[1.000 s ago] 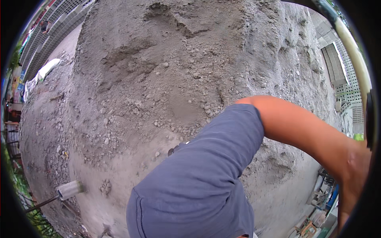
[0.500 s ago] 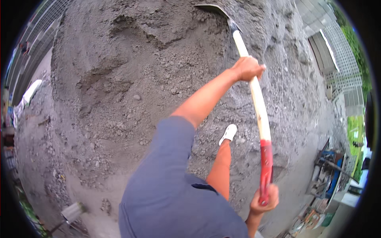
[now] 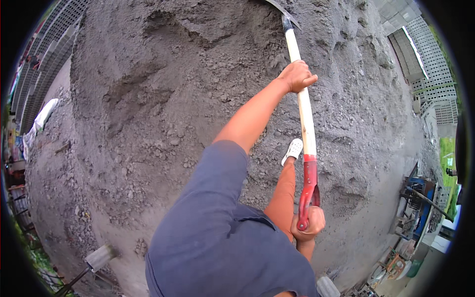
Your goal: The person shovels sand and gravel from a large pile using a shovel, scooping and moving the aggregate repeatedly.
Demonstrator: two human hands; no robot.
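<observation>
A shovel (image 3: 307,121) with a pale wooden shaft and a red D-shaped grip slants up across the view. My left hand (image 3: 297,77) is wrapped round the upper half of the shaft, below the dark socket. Lower down, my right hand (image 3: 310,222) is closed on the red grip, close to my leg. At the top edge the metal blade (image 3: 282,9) meets a big pile of grey sand (image 3: 198,94). Part of the blade is cut off by the picture's edge or hidden by sand, so its load cannot be made out.
My foot in a white clog (image 3: 293,150) stands on the loose sand. Grey blocks (image 3: 435,64) are stacked at the far right, with more at the far left. A blue machine (image 3: 420,208) stands on the right. A cylinder-shaped piece (image 3: 100,257) is at lower left.
The shovel and both hands have shifted left, and the shaft stands more upright. My right hand has come up and closer to my leg. The blade has slid farther toward the top edge.
</observation>
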